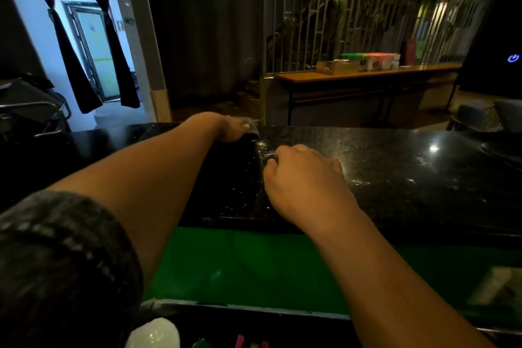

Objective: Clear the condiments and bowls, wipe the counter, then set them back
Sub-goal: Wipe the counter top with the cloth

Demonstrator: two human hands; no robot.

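The black speckled counter is spread beneath both hands and runs well out to either side of them. A green ledge is seen below its near edge, under the two forearms. The left arm is stretched far forward and across, bare up to a dark patterned sleeve at the lower left. The right arm is bent and kept nearer the body.

The left hand is laid at the counter's far edge, wrist flexed, with the fingers curled down round a small grey cloth, which is pressed against the stone just right of the thumb. A darker band of counter runs from that grip back towards the near edge.

The right hand is set just right of that band, near the left hand but apart from it. Its fingers are curled under and its knuckles are raised. Whether anything is pinched in it cannot be told.

Well beyond the grip, past the counter, a wooden table is stood before a slatted screen, and containers with green and pink lids are lined up on it. Whether these are the condiments cannot be told.
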